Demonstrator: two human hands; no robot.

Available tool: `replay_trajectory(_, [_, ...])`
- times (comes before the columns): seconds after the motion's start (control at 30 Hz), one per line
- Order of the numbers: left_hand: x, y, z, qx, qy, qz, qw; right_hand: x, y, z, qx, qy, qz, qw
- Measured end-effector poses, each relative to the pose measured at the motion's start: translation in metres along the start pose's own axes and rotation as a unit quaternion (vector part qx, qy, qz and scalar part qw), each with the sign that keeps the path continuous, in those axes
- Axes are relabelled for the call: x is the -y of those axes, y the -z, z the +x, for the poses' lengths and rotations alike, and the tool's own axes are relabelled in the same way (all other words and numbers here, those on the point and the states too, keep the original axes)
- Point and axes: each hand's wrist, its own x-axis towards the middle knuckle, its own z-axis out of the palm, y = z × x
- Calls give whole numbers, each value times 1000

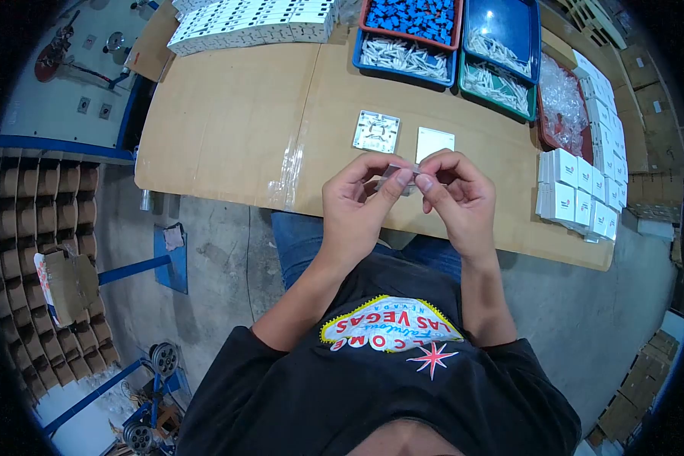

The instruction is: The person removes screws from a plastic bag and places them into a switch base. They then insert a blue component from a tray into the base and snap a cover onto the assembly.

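Note:
Both hands meet above the near part of the cardboard-covered table (228,137). Pinched between my left hand (363,201) and my right hand (462,199) is a small clear plastic bag (394,172). The fingertips cover most of it, and its contents cannot be made out. Thumbs and forefingers of the two hands nearly touch at the bag's upper edge. Just beyond the left fingers lies a white square plate with a printed pattern (376,131). A plain white square piece (435,141) sits behind the right fingers, its lower part hidden by them.
Stacked trays at the back hold blue pieces (414,19), white slim parts (403,58) and more white parts (498,87). Clear bags fill a red tray (564,99) at right. White boxes (577,190) line the right edge; white stacks (254,23) stand back left.

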Motion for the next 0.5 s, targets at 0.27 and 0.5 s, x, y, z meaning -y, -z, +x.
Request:
replay_trajectory(0.27, [2, 0, 0, -26, -11, -19, 999, -5, -1, 3, 6, 8, 13, 1000])
replay_trajectory(0.5, [0, 0, -1, -33, -3, -25, 999, -6, 0, 5, 7, 7, 8, 1000])
